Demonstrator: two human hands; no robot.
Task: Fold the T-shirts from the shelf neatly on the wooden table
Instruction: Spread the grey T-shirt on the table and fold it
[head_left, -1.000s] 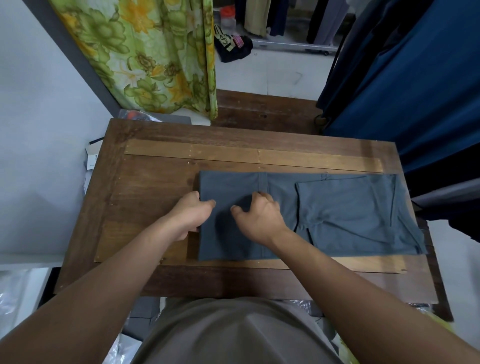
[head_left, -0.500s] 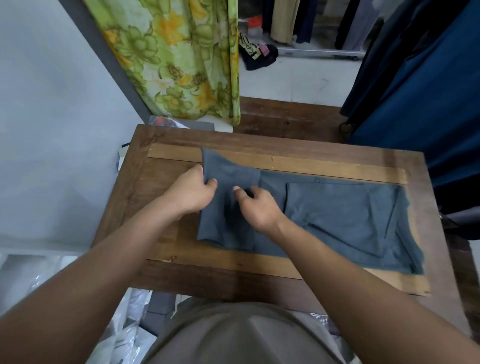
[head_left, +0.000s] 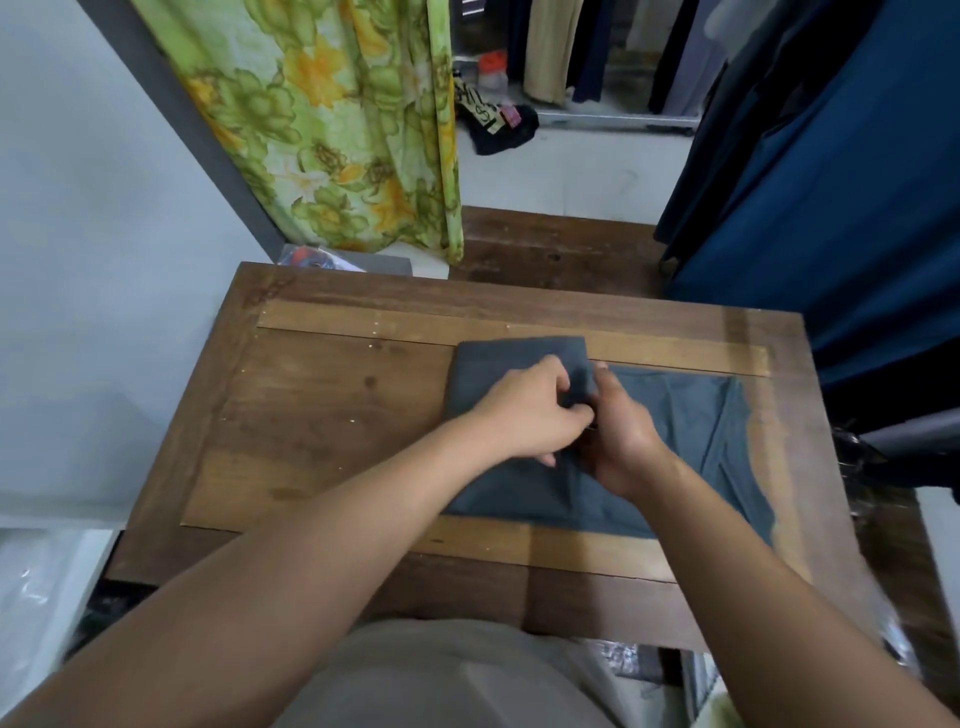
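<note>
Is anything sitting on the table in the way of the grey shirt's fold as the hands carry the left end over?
Nothing visible. Both the left hand and right hand already grip the grey T-shirt, and the wooden table around it is bare.

Pale wall (head_left: 78, 260) left, floral curtain (head_left: 332, 130) behind, dark blue garments (head_left: 831, 182) hanging right.

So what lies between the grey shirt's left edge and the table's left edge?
Nothing: in the head view, the wooden table is bare from its left edge to the grey T-shirt.
</note>
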